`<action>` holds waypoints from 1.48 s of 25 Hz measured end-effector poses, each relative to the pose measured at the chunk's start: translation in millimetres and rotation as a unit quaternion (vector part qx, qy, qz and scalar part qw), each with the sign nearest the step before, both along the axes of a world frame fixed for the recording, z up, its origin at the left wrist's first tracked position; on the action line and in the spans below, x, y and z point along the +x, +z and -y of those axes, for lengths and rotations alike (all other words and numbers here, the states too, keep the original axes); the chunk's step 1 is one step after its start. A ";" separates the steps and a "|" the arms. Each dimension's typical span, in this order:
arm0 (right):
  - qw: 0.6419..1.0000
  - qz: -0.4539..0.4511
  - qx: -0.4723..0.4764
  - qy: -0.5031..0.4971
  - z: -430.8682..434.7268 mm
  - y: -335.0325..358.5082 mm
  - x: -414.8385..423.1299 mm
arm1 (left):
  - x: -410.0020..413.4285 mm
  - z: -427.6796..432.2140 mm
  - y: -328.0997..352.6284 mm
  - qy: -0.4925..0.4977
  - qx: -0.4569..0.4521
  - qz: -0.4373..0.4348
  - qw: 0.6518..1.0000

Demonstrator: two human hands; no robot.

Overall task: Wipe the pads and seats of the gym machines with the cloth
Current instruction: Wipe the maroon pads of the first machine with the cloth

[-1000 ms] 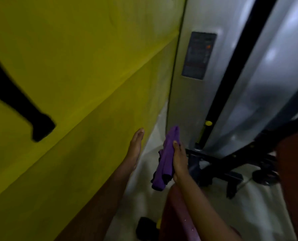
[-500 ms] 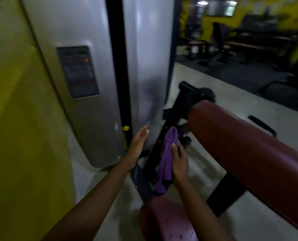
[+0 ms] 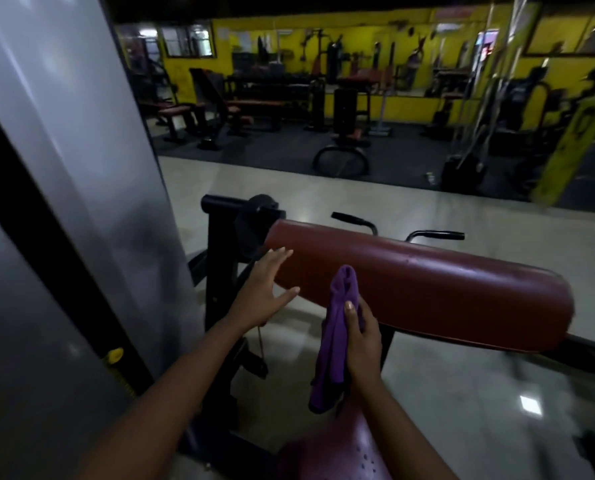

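Your view has swung right round: a second ago it was filled by the yellow wall, half a second ago by the grey metal housing of the weight stack (image 3: 81,188), and now the long dark-red padded roller (image 3: 427,289) sits square in front of you with the whole gym floor open behind it. That turn puts the job in front of you, because this pad is the next surface to wipe.

Your right hand (image 3: 363,341) is closed around the crumpled purple cloth (image 3: 334,341), thumb pressed along its front, and the cloth hangs down from the grip in a loose bunch. It sits just in front of the pad's near face; I can't tell whether the top fold is touching the vinyl yet. Half a second ago that hand was held low beside the black steel frame (image 3: 220,271); it has come up to pad height.

Your left hand (image 3: 265,289) is open, fingers spread, holding nothing. It has left the grey housing and now reaches the pad's left end, fingertips at or just short of its rounded edge, probably to steady the roller.

Below your wrists, the dark-red perforated seat (image 3: 341,455) shows at the bottom edge, untouched in this view.

By my reading, you're at the very start of this pad: no stroke laid down yet. Spread that cloth flatter before you press in, since a bunched wad will likely cover only a narrow strip of this long curved surface.
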State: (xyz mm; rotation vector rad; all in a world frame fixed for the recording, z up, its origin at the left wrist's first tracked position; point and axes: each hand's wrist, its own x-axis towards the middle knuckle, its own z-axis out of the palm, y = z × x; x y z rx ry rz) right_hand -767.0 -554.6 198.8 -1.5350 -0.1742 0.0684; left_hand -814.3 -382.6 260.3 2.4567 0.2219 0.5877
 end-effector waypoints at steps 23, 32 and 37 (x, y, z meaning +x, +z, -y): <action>0.805 0.219 -0.395 -0.386 -177.3 -14.3 53.7 | 146.1 -136.6 -20.1 -0.287 0.353 0.048 0.889; 0.749 0.221 -0.448 -0.436 -157.4 10.2 87.6 | 146.0 -134.7 -16.7 -0.283 0.366 0.033 0.886; 0.733 0.265 -0.471 -0.413 -92.5 29.4 116.0 | 139.6 -124.1 -4.7 -0.265 0.392 0.033 0.881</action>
